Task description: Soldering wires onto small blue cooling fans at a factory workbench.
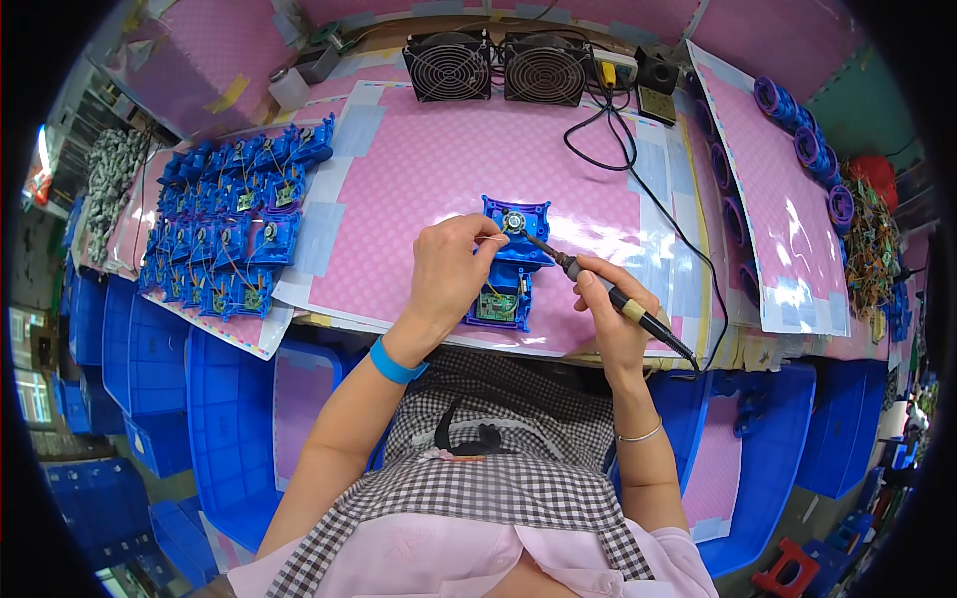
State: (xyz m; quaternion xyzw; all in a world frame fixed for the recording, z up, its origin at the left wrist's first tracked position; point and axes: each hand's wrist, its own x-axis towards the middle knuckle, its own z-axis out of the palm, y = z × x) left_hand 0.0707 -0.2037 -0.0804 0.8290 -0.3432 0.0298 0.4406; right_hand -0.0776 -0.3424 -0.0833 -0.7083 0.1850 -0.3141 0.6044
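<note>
Item in hand: a blue plastic housing [513, 261], lying on the pink mat [419, 179] at the near middle of your table [329, 329]. A small round metal part [514, 221] sits in its far end; a green circuit board [495, 306] shows at its near end.

Your left hand [451, 269] rests on the housing's left side, fingers closed together and pinching a thin wire [495, 239] just beside the round part. A blue wristband [395, 363] circles that wrist.

Your right hand [610, 314] is clamped around a black soldering iron [608, 294], held like a pen. Its tip touches or nearly touches the round part; you cannot tell which. A thin bracelet [639, 436] sits on that forearm.

Further out, left: a stack of similar blue housings [234, 224], laid in rows on a second pink sheet.

Far edge: two black fans [495, 67] side by side, and a black cable [623, 164] looping across the mat.

Right: purple spools [797, 130] along a pink sheet, and a heap of wires [875, 244] past them.

Below the table: blue plastic crates [174, 399].
</note>
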